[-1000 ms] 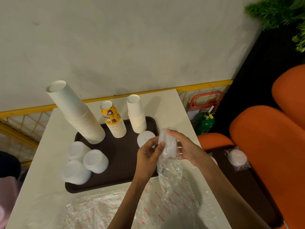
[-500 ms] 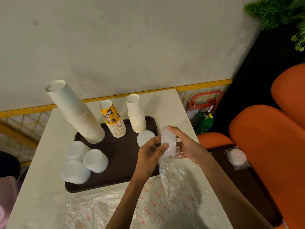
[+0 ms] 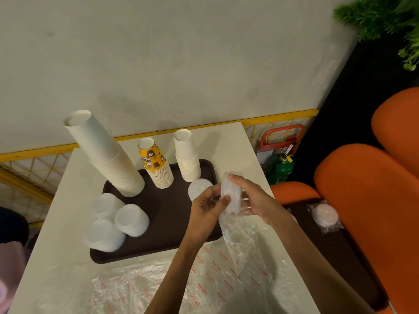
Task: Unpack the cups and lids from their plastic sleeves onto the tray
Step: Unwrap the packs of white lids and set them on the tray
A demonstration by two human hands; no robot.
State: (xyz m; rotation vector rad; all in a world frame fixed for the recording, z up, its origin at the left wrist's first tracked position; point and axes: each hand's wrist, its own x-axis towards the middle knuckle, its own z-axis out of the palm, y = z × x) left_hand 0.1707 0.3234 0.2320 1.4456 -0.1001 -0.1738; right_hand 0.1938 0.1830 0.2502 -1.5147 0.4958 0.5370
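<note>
Crumpled clear wrapping (image 3: 158, 288) with red print lies across the near end of the white table (image 3: 56, 257). Just beyond it, a person's two bare hands meet above the near right corner of a dark brown tray (image 3: 167, 214), holding a short stack of lids (image 3: 229, 196) on edge in the air. The right hand (image 3: 255, 200) grasps the stack from the right, with the forefinger hooked over its top and the other fingers curled behind it. The left hand (image 3: 204, 209) has its fingers curled and pinches the stack, thumb pressed to its left face. A clear plastic sleeve (image 3: 240, 243) hangs from the bottom of the stack down to the table; how much of the stack it covers cannot be told.

On the tray's left end, three squat lid piles (image 3: 131, 219) cluster together, touching. A fourth lid pile (image 3: 198, 189) sits near the tray's far right corner, partly hidden by the left hand. Along the far side stand three upturned cup stacks: a tall white stack (image 3: 106, 155), a yellow printed stack (image 3: 156, 166) and a shorter white stack (image 3: 187, 157). Behind them rises a pale wall (image 3: 181, 64). To the right, off the table, a bagged pack of lids (image 3: 325, 215) lies beside orange seats (image 3: 362, 200), with a green bottle (image 3: 282, 169) farther back.
</note>
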